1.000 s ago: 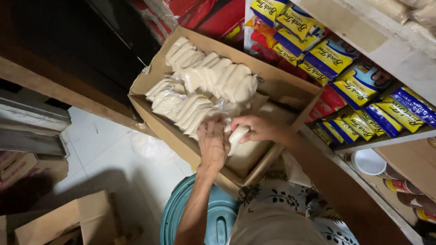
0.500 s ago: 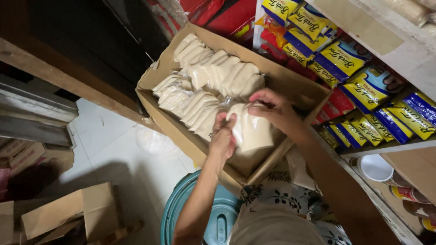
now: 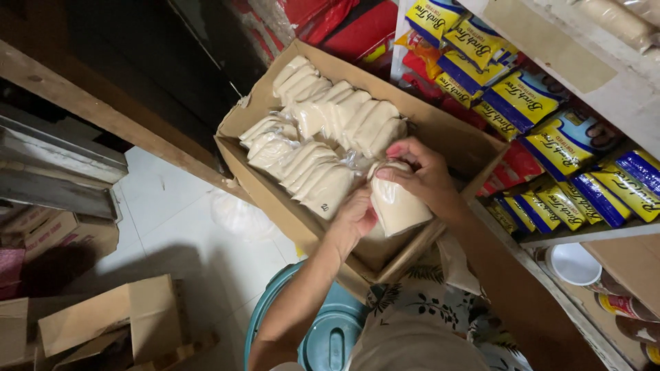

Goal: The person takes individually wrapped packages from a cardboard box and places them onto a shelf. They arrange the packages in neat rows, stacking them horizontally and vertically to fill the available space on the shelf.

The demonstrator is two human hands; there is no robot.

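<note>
- Storeroom: shelf (image 3: 584,233) of yellow-and-blue packets (image 3: 522,99) at your right.
- Cardboard box (image 3: 275,199): far end filled with rows of pale bags (image 3: 330,124); near end mostly unfilled.
- Your left hand (image 3: 354,218) and right hand (image 3: 419,172) both clasp one pale bag (image 3: 399,206) above the box's near right corner.

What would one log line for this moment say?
right hand: holds clear powder bag | left hand: touches bag | below: cardboard box

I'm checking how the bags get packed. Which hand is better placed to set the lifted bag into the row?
Probably the right hand: it grips the top of the clear plastic bag of pale powder over the brown cardboard box; the left hand only steadies its side.
</note>
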